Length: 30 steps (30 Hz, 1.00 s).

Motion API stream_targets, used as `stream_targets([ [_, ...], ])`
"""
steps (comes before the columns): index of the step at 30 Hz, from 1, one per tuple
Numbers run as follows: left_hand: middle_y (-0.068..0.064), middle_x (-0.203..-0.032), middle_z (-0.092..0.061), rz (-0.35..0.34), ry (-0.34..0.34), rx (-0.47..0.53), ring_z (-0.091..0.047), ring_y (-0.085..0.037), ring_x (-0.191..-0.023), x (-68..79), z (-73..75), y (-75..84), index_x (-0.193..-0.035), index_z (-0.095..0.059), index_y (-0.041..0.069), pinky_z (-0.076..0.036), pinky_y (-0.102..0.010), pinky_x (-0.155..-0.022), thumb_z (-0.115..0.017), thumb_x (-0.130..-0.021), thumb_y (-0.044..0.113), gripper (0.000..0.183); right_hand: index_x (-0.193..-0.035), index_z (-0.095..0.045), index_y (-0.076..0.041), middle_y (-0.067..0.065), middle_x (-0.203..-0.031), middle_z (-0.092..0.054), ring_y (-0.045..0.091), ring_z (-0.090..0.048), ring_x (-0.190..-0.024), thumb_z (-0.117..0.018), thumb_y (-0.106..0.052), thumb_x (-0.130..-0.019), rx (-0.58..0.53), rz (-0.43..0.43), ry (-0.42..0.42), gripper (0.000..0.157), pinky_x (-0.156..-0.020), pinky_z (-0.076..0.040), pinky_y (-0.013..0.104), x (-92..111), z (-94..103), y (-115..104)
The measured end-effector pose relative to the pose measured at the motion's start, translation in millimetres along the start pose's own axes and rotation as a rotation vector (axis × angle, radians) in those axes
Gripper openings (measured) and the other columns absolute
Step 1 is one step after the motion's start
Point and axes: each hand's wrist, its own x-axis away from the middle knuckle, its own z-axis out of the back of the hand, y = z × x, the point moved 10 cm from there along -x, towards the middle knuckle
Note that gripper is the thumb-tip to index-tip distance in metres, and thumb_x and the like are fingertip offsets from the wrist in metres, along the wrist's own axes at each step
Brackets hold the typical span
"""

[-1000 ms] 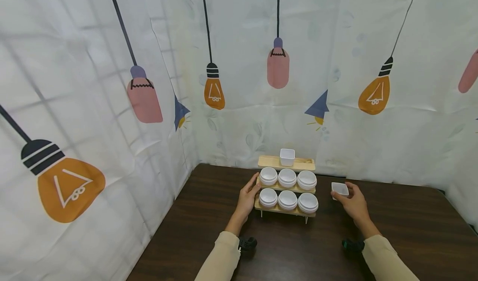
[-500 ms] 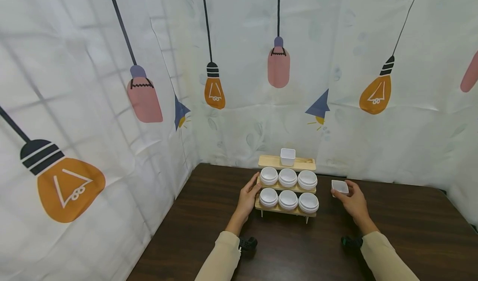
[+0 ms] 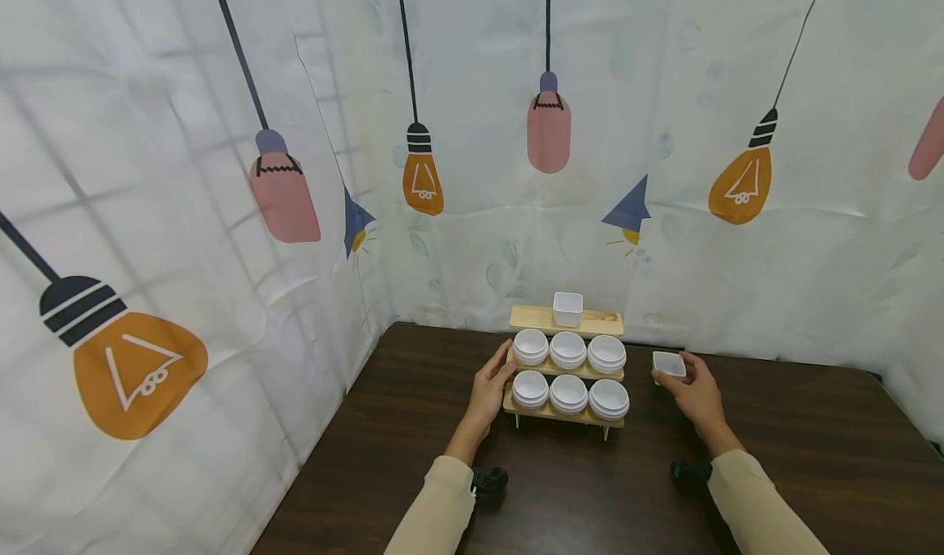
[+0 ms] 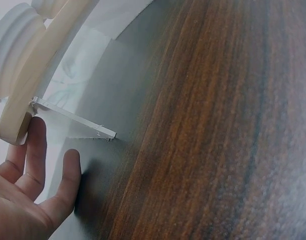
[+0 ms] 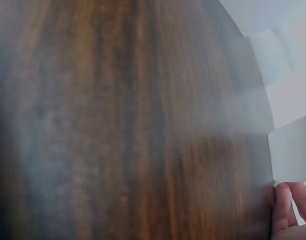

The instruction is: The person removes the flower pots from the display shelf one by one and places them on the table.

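Note:
A three-tier wooden stand point(image 3: 531, 319) holds round white bowls point(image 3: 568, 348) on its two lower boards. One square white bowl point(image 3: 568, 310) sits on the top board. My left hand point(image 3: 485, 393) is at the stand's left end, fingertips touching the end of a board point(image 4: 40, 65), the thumb held apart in the left wrist view. To the right of the stand, my right hand point(image 3: 696, 395) pinches another square white bowl point(image 3: 669, 365) between thumb and fingers, close over the table. The right wrist view shows only part of that bowl point(image 5: 293, 150).
The dark wooden table point(image 3: 575, 498) meets a white curtain point(image 3: 472, 252) printed with lamps, behind and at the left. Thin clear legs point(image 4: 75, 117) hold the stand up. A black wrist device point(image 3: 489, 481) shows beside the left sleeve.
My right hand and the square bowl have shifted very slightly left and away from me. The left hand stays at the stand's end.

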Motion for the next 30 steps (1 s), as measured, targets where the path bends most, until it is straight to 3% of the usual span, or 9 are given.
stream_targets([
  [9, -0.008, -0.160, -0.046, -0.003, 0.005, -0.001, -0.058, -0.026, -0.127, -0.3, 0.4, 0.6, -0.156, -0.046, 0.019, -0.045, -0.046, -0.110, -0.055, -0.107, 0.021, 0.050, -0.159, -0.026, 0.001, 0.033, -0.145, -0.048, 0.039, -0.054, -0.121, -0.074, -0.040, -0.094, -0.014, -0.009, 0.000, 0.090, -0.069, -0.042, 0.016, -5.4, -2.5, 1.2],
  [16, -0.002, -0.160, -0.047, -0.014, 0.040, -0.021, -0.059, -0.021, -0.125, -17.0, 2.3, -32.0, -0.156, -0.046, 0.027, -0.046, -0.044, -0.109, -0.055, -0.107, 0.032, 0.050, -0.159, -0.026, 0.002, 0.033, -0.145, -0.048, 0.040, -0.054, -0.124, -0.073, -0.039, -0.095, -0.014, -0.007, -0.003, 0.089, -0.070, -0.041, 0.015, -7.8, -2.9, -2.2],
  [30, 0.002, -0.160, -0.047, -0.023, 0.035, -0.017, -0.058, -0.022, -0.129, -16.5, 1.8, -32.7, -0.155, -0.047, 0.030, -0.046, -0.044, -0.110, -0.056, -0.106, 0.033, 0.050, -0.159, -0.026, 0.002, 0.032, -0.144, -0.048, 0.040, -0.054, -0.125, -0.073, -0.040, -0.095, -0.017, 0.000, 0.005, 0.089, -0.071, -0.041, 0.016, -10.7, -4.9, -2.3],
])
